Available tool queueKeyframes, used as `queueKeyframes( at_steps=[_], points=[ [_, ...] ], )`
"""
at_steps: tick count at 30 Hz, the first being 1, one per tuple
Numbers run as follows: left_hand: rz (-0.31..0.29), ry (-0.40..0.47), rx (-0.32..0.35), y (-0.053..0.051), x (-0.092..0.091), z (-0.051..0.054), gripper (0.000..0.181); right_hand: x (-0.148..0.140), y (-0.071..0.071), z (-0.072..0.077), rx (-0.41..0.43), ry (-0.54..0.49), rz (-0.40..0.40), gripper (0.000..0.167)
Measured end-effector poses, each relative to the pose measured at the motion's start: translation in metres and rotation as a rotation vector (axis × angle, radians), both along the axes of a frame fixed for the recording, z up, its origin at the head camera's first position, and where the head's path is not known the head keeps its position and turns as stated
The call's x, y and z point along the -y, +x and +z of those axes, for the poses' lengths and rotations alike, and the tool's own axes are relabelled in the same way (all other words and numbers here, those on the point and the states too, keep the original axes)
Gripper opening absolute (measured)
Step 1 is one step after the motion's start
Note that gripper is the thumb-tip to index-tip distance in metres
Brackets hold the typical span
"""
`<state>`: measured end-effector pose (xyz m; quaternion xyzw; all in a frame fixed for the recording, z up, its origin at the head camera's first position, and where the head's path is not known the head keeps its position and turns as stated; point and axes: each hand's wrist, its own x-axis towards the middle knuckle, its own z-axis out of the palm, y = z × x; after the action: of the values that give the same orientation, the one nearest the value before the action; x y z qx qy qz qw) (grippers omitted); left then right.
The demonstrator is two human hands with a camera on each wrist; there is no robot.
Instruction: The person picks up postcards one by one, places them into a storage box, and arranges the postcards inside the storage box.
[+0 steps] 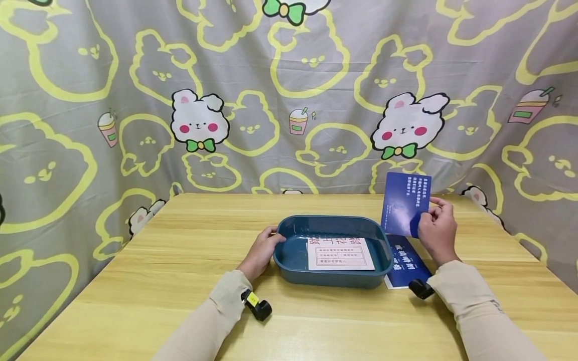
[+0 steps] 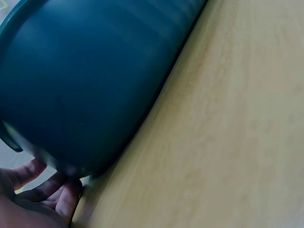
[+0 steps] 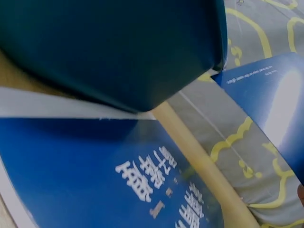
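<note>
A dark teal plastic basin (image 1: 331, 280) stands on the table, with a white card (image 1: 341, 256) printed in red lying inside it. At the basin's left end my left hand (image 1: 261, 250) grips the rim, thumb over the edge; in the left wrist view its fingers (image 2: 69, 198) touch the end wall. My right hand (image 1: 438, 233) pinches a blue card (image 1: 405, 203) by its right edge, raised beside the basin's far right corner. Below it, blue cards with white lettering (image 1: 408, 263) lie on the table against the basin's right side, a white edge showing beneath.
The wooden table (image 1: 180, 286) reaches back to a grey curtain (image 1: 253, 75) with yellow cartoon outlines. Black wrist devices (image 1: 257, 306) are strapped over both sleeves. The basin's right wall (image 3: 118, 52) stands close above the lying cards in the right wrist view.
</note>
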<state>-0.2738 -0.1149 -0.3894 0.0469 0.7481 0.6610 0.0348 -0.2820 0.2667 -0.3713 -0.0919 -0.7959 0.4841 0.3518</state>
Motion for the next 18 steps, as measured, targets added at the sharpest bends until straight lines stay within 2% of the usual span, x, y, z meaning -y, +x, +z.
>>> queueKeyframes(
  at_steps=[9, 18],
  points=[
    [0.004, 0.001, 0.002, 0.0, 0.0, 0.001, 0.037, 0.006, 0.001, 0.01, -0.085, -0.018, -0.016, 0.039],
    [0.02, 0.01, -0.013, 0.001, -0.002, 0.003, 0.034, 0.009, 0.001, 0.018, -0.114, -0.035, -0.01, 0.038]
  ],
)
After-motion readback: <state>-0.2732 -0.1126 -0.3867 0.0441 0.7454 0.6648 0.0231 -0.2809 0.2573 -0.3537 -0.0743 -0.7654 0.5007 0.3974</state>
